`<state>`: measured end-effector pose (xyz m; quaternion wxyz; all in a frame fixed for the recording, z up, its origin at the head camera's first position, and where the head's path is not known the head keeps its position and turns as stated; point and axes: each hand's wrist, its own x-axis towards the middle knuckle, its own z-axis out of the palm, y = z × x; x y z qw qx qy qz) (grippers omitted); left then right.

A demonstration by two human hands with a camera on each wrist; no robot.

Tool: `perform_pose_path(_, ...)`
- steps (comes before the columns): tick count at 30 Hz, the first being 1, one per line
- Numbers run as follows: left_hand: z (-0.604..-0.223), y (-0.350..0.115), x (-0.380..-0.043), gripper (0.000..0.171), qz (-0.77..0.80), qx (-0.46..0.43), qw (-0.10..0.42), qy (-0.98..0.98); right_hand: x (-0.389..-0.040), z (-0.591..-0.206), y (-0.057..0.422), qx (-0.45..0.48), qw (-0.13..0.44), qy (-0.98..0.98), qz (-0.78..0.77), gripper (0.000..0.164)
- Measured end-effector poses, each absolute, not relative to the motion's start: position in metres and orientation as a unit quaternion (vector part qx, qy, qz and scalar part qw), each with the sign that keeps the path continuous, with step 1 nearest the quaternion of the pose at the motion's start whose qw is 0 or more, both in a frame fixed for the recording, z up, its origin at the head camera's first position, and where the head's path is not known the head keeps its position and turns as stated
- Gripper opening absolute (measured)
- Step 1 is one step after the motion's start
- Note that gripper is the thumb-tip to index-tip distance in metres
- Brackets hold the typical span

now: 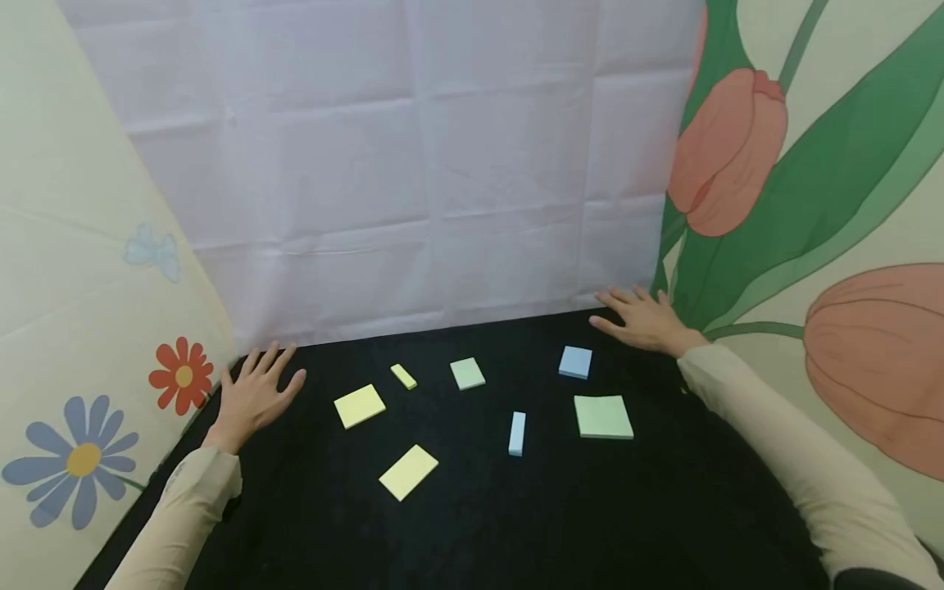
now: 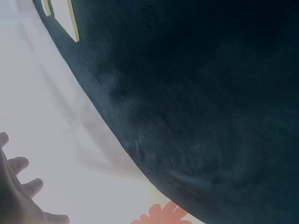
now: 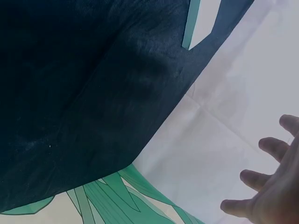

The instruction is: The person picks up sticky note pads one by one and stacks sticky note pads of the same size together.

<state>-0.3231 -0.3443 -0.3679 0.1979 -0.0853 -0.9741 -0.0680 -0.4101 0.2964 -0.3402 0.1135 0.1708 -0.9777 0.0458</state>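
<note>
My left hand (image 1: 253, 395) is at the left edge of the black-covered table, fingers spread and holding nothing. Its nearest pad is a yellow sticky-note pad (image 1: 360, 406). Past the table's back right corner my right hand (image 1: 645, 321) spreads its fingers too, near a blue square sticky-note pad (image 1: 575, 362). Between the hands lie a narrow yellow pad (image 1: 403, 376), a small green pad (image 1: 468, 374), a narrow blue pad (image 1: 517, 433), a larger green pad (image 1: 604, 417) and a second yellow pad (image 1: 409, 473). Both wrist views show spread fingers with nothing in them.
A black cloth (image 1: 472, 524) covers the table. Behind it hangs a creased white sheet (image 1: 413, 164). Flower-printed cloths stand at both sides, with a red flower (image 1: 182, 376) at left and a pink tulip (image 1: 730, 156) at right.
</note>
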Motion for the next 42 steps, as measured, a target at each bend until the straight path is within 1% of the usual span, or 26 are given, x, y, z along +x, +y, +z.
perform_pose_path(9,-0.369,-0.34,-0.323,0.072,-0.057,-0.092,0.195,-0.975,-0.41,-0.343,0.291,0.18,0.107,-0.976,0.056,0.076)
perform_pose_path(25,-0.377,-0.334,-0.322,0.072,-0.051,-0.097,0.17,-0.979,-0.409,-0.348,0.288,0.198,0.102,-0.973,0.059,0.072)
perform_pose_path(32,-0.382,-0.329,-0.322,0.07,-0.051,-0.102,0.169,-0.979,-0.408,-0.351,0.284,0.197,0.104,-0.973,0.061,0.07)
perform_pose_path(42,-0.385,-0.323,-0.321,0.066,-0.054,-0.123,0.17,-0.976,-0.411,-0.358,0.281,0.197,0.101,-0.973,0.058,0.072)
